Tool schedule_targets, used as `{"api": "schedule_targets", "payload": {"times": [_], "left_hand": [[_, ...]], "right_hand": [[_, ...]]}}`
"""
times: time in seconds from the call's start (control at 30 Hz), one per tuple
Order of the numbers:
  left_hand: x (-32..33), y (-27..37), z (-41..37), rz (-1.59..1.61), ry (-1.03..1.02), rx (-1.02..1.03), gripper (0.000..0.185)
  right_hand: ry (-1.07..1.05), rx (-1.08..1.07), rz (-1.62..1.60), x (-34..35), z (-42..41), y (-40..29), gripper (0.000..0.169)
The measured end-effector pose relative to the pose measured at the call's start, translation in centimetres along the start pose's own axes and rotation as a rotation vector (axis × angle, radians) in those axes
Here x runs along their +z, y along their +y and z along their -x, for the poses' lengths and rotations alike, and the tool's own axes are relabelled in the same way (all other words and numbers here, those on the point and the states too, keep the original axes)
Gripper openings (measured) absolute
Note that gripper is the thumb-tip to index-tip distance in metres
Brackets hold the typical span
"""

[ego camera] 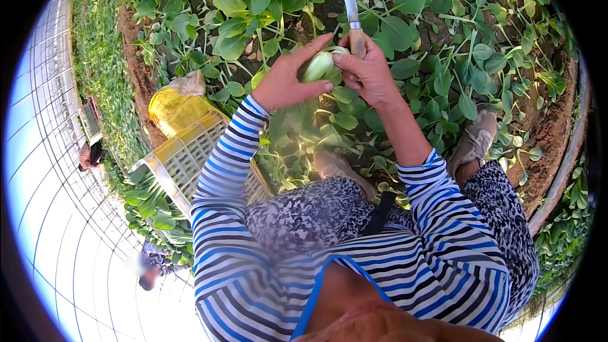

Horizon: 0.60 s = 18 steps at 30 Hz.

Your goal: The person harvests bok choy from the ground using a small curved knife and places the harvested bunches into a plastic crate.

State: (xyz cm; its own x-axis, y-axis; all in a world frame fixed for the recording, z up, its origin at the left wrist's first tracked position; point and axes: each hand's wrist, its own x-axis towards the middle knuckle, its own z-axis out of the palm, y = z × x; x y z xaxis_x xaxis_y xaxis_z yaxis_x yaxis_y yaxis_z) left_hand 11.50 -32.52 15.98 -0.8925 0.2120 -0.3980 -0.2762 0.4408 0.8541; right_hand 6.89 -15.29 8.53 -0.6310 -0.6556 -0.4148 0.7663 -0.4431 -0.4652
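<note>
My left hand point(290, 77) is curled around the pale green base of a bok choy-like leafy green point(319, 66). Its leaves point downward beneath my hands, partly hidden. In my right hand point(368, 69) is the wooden handle of a small sickle point(350, 4), its curved steel blade pointing up and away from the plant. The right thumb and fingers also pinch an outer stalk of the green. Both hands are close together over the bed of leafy plants point(399, 33).
A plastic crate point(190, 152) stands left of my left arm, with a yellow bag point(178, 107) beyond it. Two people point(156, 263) are farther off at left. My shoes point(477, 135) stand among the plants. A pipe-like edge point(560, 180) curves along the right.
</note>
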Motion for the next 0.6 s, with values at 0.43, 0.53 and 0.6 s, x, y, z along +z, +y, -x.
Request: {"api": "schedule_targets", "payload": {"times": [0.43,0.53,0.6], "left_hand": [[-5.7,-4.4,-2.0,-1.010,0.155,-0.292,0.047],[-6.9,-6.5,-3.4,-1.228,0.111,-0.476,0.046],[-7.4,-7.5,-3.0,-1.236,0.133,-0.604,0.048]], "right_hand": [[0.141,-0.317,1.302,0.3,-7.4,6.7,0.036],[0.212,-0.248,1.309,0.9,-9.6,7.8,0.031],[0.239,-0.239,1.289,0.8,-10.3,8.1,0.030]]}}
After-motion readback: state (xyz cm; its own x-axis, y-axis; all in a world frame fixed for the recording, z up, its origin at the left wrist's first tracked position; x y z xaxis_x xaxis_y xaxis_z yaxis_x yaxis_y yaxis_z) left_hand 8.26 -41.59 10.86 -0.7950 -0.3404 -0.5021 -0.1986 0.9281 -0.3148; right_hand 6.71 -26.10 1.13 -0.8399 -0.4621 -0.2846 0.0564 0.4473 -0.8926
